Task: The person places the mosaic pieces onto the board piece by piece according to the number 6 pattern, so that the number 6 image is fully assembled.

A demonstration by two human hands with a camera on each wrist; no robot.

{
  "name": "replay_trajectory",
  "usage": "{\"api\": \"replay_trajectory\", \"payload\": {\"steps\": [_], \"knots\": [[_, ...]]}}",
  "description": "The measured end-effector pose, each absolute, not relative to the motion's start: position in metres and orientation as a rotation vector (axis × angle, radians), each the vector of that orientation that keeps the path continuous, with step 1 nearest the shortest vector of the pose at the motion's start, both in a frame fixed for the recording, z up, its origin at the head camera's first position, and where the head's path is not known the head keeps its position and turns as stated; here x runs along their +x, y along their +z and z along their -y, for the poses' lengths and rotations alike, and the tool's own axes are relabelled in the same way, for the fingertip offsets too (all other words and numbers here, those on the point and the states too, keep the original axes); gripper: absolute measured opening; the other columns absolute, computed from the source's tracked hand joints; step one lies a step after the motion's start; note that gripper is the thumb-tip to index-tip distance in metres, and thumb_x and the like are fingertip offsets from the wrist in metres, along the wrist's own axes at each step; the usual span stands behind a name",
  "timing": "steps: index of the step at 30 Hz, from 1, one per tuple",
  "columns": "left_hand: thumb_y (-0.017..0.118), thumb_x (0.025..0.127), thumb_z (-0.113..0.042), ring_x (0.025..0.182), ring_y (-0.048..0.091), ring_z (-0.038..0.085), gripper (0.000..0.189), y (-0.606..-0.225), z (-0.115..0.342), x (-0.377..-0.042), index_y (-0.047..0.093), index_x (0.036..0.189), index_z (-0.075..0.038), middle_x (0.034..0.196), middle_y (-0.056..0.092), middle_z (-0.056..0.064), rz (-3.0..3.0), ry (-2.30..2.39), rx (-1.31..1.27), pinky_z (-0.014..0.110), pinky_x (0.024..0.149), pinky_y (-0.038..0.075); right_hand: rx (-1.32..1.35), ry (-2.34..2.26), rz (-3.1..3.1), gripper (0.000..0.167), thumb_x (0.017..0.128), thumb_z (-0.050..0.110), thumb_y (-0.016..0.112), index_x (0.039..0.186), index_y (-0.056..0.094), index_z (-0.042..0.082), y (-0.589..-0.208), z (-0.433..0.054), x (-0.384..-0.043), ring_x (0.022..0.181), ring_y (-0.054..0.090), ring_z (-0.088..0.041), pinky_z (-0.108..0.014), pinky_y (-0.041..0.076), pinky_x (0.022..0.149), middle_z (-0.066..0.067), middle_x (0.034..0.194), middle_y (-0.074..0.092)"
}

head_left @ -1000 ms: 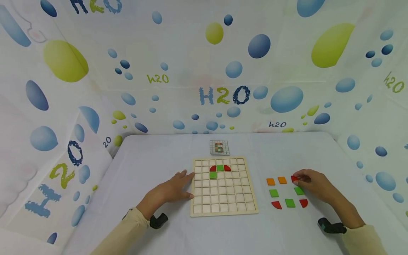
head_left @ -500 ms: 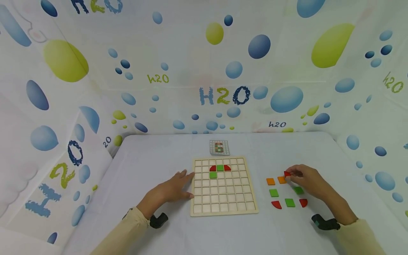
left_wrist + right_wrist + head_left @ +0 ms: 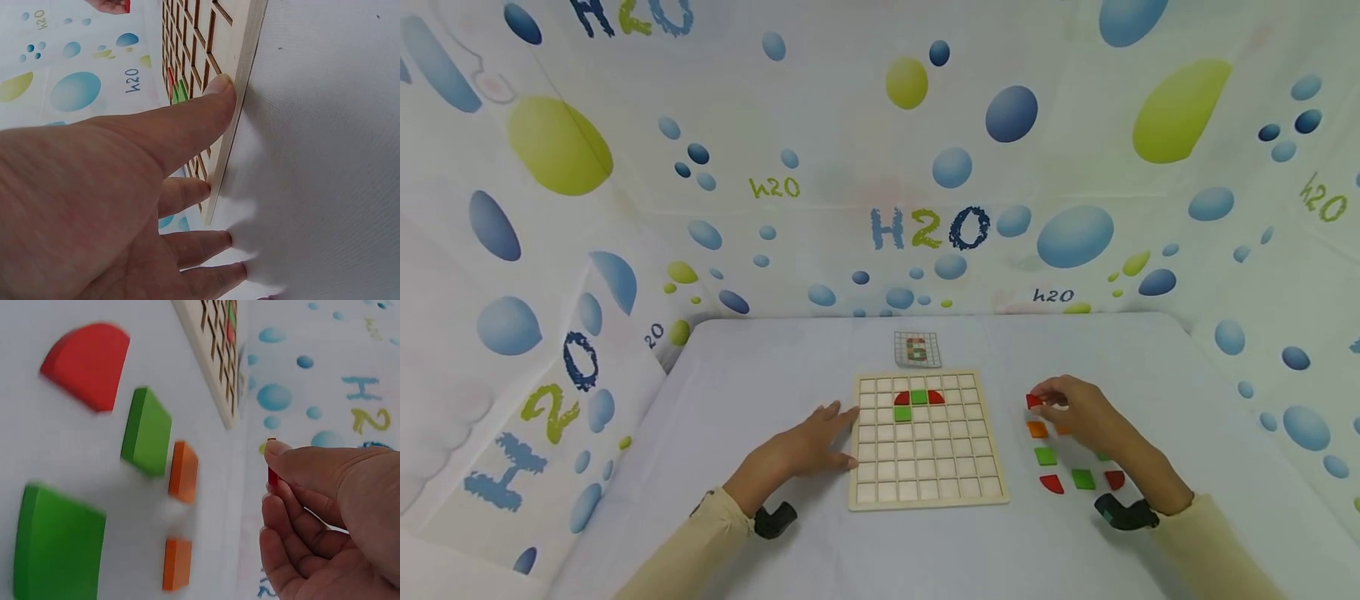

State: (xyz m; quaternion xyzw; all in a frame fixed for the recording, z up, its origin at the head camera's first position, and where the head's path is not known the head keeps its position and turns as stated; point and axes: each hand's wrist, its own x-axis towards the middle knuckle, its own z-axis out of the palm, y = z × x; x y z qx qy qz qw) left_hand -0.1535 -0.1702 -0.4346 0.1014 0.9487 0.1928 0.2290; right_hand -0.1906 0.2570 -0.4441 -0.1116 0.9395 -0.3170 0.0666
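My right hand (image 3: 1078,411) pinches a red quarter-circle tile (image 3: 1033,402) between thumb and fingers, above the orange square tiles. In the right wrist view the red tile (image 3: 272,470) shows edge-on, raised over the table. My left hand (image 3: 808,442) rests at the left edge of a wooden grid board (image 3: 928,467), fingers spread; the left wrist view has the thumb (image 3: 220,87) touching the board's frame. Near the board's top sit two red quarter-circle tiles (image 3: 936,397) with a green square (image 3: 919,397) between them, and another green square (image 3: 902,413) below the left one.
Behind the board lies a small pattern card (image 3: 917,349) with a coloured figure on a grid. Right of the board are loose tiles on the white table: orange squares (image 3: 1037,429), green squares (image 3: 1083,479) and red quarter-circles (image 3: 1052,483). A printed cloth (image 3: 820,250) hangs behind and beside the table.
My right hand has lifted the red tile from the right end of the loose tiles' back row and carried it left over the orange squares. The left hand stays at the board.
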Motion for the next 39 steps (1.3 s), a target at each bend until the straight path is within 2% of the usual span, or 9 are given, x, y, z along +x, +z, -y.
{"api": "replay_trajectory", "payload": {"steps": [5, 11, 18, 31, 39], "knots": [[0.081, 0.094, -0.035, 0.161, 0.019, 0.045, 0.087, -0.435, 0.169, -0.154, 0.036, 0.166, -0.016, 0.173, 0.025, 0.022, -2.616, 0.510, 0.273, 0.066, 0.123, 0.030, -0.395, -0.959, -2.814, 0.025, 0.099, 0.014, 0.074, 0.123, 0.072, 0.007, -0.445, -0.239, -0.192, 0.113, 0.066, -0.030, -0.051, 0.058, 0.101, -0.007, 0.118, 0.070], [0.081, 0.094, -0.035, 0.160, 0.020, 0.046, 0.086, -0.435, 0.169, -0.154, 0.037, 0.165, -0.015, 0.172, 0.026, 0.022, -2.627, 0.494, 0.288, 0.066, 0.122, 0.031, -0.437, -0.964, -2.794, 0.022, 0.098, 0.013, 0.076, 0.119, 0.074, 0.008, -0.452, -0.224, -0.194, 0.110, 0.067, -0.027, -0.046, 0.061, 0.095, -0.005, 0.114, 0.071], [0.081, 0.094, -0.036, 0.160, 0.021, 0.046, 0.087, -0.437, 0.169, -0.154, 0.037, 0.165, -0.015, 0.172, 0.027, 0.022, -2.632, 0.494, 0.302, 0.067, 0.122, 0.030, -0.534, -0.999, -2.779, 0.018, 0.096, 0.008, 0.076, 0.114, 0.075, 0.008, -0.462, -0.213, -0.195, 0.103, 0.067, -0.021, -0.048, 0.059, 0.098, -0.003, 0.109, 0.071], [0.081, 0.095, -0.034, 0.161, 0.017, 0.046, 0.086, -0.436, 0.170, -0.153, 0.036, 0.166, -0.015, 0.173, 0.024, 0.022, -2.611, 0.533, 0.293, 0.067, 0.123, 0.029, -0.456, -1.014, -2.716, 0.025, 0.096, 0.018, 0.079, 0.118, 0.074, 0.009, -0.466, -0.185, -0.193, 0.105, 0.063, -0.021, -0.045, 0.056, 0.100, -0.002, 0.113, 0.068], [0.081, 0.094, -0.035, 0.161, 0.017, 0.045, 0.087, -0.437, 0.170, -0.154, 0.036, 0.166, -0.016, 0.173, 0.023, 0.021, -2.611, 0.536, 0.287, 0.066, 0.123, 0.029, -0.493, -1.036, -2.712, 0.020, 0.095, 0.015, 0.080, 0.113, 0.075, 0.008, -0.467, -0.164, -0.190, 0.097, 0.061, -0.016, -0.037, 0.057, 0.091, -0.001, 0.108, 0.067]]}}
